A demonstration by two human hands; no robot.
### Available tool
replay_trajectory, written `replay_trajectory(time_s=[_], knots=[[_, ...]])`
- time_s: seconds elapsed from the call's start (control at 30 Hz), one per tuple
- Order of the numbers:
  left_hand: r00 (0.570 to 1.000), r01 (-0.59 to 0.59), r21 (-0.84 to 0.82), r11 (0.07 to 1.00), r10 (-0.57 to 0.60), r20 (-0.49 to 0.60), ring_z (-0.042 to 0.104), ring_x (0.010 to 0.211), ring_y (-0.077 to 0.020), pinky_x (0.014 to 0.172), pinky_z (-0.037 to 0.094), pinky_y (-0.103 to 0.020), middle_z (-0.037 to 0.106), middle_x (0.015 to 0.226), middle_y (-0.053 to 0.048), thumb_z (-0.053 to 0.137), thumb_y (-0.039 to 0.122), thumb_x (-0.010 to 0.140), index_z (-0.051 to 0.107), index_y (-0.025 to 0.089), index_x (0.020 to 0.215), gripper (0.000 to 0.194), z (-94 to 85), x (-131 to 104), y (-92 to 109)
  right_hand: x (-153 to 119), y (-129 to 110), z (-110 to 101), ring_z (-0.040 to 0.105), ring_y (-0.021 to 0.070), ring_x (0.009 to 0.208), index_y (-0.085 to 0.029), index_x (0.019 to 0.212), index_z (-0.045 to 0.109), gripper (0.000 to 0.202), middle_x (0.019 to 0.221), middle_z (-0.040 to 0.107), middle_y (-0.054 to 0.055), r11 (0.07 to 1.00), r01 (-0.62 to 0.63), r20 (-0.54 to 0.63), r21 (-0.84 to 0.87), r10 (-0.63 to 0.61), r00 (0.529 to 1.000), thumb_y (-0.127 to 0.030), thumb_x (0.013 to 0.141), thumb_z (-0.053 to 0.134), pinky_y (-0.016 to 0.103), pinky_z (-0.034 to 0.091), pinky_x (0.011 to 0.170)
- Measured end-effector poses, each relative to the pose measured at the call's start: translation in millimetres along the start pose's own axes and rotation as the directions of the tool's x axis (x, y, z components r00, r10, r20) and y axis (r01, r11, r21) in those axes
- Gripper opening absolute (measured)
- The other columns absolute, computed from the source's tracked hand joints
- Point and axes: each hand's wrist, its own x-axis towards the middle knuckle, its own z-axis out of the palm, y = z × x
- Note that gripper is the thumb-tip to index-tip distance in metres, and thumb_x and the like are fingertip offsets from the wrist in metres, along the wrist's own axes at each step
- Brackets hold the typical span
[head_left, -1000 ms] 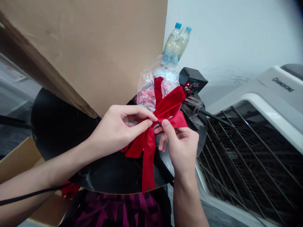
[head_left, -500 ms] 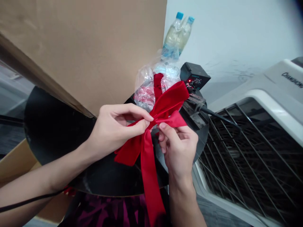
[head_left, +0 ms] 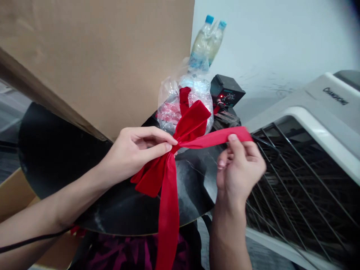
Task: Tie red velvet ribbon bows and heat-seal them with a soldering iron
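A red velvet ribbon bow (head_left: 191,120) is held above a round black table (head_left: 123,210). My left hand (head_left: 143,150) pinches its gathered centre between thumb and fingertips. One loop points up and away, another spreads down to the left, and a long tail (head_left: 168,213) hangs over the table's near edge. With thumb and fingers closed, my right hand (head_left: 242,165) grips the other tail (head_left: 209,140) close to its end and stretches it out to the right. The knot itself is partly covered by my left fingertips.
Behind the bow lies a clear plastic bag (head_left: 168,101) with red material in it. Two bottles (head_left: 201,45) stand at the back beside a black control box (head_left: 227,92) with a red light. A large cardboard box (head_left: 112,63) rises at left; a white heater or fan (head_left: 312,101) stands right.
My right hand has slid outward from near the knot to the tail's end, drawing that tail out straight. My left hand keeps its pinch on the centre. The view has shifted slightly.
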Motion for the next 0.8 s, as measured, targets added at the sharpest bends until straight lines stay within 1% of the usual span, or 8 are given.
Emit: replay_trajectory(time_s=[0.07,0.2,0.3,0.37,0.43,0.57,0.7,0.8], knots=[[0.999,0.013,0.002,1.000,-0.013,0.031,0.076,0.083,-0.0117,0.079,0.059,-0.015,0.082,0.090,0.002,0.078,0.019,0.089,0.084,0.024,0.091,0.008,-2.2,0.3,0.5,8.2,-0.8,-14.2,0.046,0.0061,0.032,-0.017,0.071,0.058,0.031,0.051,0.056,-0.009,0.993,0.108,-0.093,-0.050,-0.112,0.989,-0.027,0.076,0.086,0.018,0.031,0.029],[0.997,0.025,0.053,0.998,-0.028,0.072,0.076,0.085,-0.0112,0.079,0.058,-0.014,0.083,0.091,0.002,0.077,0.021,0.090,0.084,0.026,0.092,0.009,-4.5,1.8,-0.6,2.2,-0.7,-48.7,0.052,0.0102,0.035,-0.017,0.076,0.060,0.027,0.057,0.063,-0.005,0.978,0.103,-0.107,-0.184,-0.124,0.986,-0.030,0.081,0.083,0.022,0.038,0.031],[0.996,0.037,0.063,0.997,-0.041,0.076,0.076,0.085,-0.0103,0.078,0.057,-0.012,0.083,0.093,0.002,0.077,0.021,0.090,0.084,0.026,0.092,0.009,-5.2,3.3,-4.3,-11.7,1.5,-74.5,0.051,0.0104,0.033,-0.016,0.073,0.062,0.031,0.054,0.062,-0.004,0.922,0.130,-0.138,-0.365,-0.192,0.972,-0.039,0.091,0.074,0.022,0.037,0.030],[0.993,0.056,0.040,0.998,-0.060,0.102,0.076,0.085,-0.0108,0.077,0.058,-0.012,0.083,0.092,0.001,0.077,0.022,0.090,0.084,0.026,0.094,0.009,-5.0,4.1,-7.4,-13.4,5.4,-88.2,0.052,0.0094,0.034,-0.013,0.074,0.067,0.037,0.054,0.062,-0.002,0.882,0.094,-0.095,-0.461,-0.155,0.983,-0.044,0.095,0.068,0.021,0.038,0.031],[0.989,0.073,0.021,0.997,-0.076,0.128,0.077,0.085,-0.0127,0.078,0.059,-0.015,0.083,0.093,-0.001,0.077,0.024,0.091,0.083,0.024,0.095,0.008,-4.2,4.3,-9.8,-3.2,11.9,-96.2,0.055,0.0098,0.037,-0.010,0.081,0.072,0.037,0.057,0.064,0.000,0.908,0.010,-0.030,-0.418,-0.024,0.999,-0.046,0.092,0.072,0.020,0.040,0.034],[0.988,0.095,0.037,0.995,-0.099,0.115,0.077,0.085,-0.0162,0.079,0.061,-0.021,0.083,0.095,-0.004,0.078,0.027,0.090,0.083,0.022,0.098,0.011,-1.1,3.1,-11.0,47.3,29.5,-92.4,0.062,0.0097,0.051,-0.009,0.103,0.074,0.046,0.070,0.069,0.002,0.978,-0.133,0.053,-0.163,0.143,0.988,-0.041,0.073,0.088,0.019,0.047,0.044],[0.985,0.126,0.066,0.990,-0.133,0.108,0.077,0.088,-0.0189,0.080,0.062,-0.024,0.082,0.097,-0.005,0.078,0.028,0.088,0.083,0.022,0.101,0.015,1.4,1.9,-9.3,97.7,47.0,-77.8,0.065,0.0077,0.064,-0.013,0.099,0.069,0.053,0.077,0.069,0.000,0.986,-0.149,0.047,-0.074,0.152,0.987,-0.038,0.059,0.093,0.017,0.053,0.058],[0.987,0.130,0.079,0.988,-0.136,0.086,0.077,0.089,-0.0204,0.081,0.062,-0.026,0.082,0.097,-0.006,0.077,0.027,0.088,0.083,0.020,0.098,0.014,2.7,2.6,-9.0,115.5,60.1,-69.9,0.063,0.0060,0.063,-0.013,0.103,0.070,0.057,0.076,0.068,-0.002,0.991,-0.113,0.028,-0.066,0.115,0.993,-0.036,0.056,0.093,0.016,0.053,0.059]])
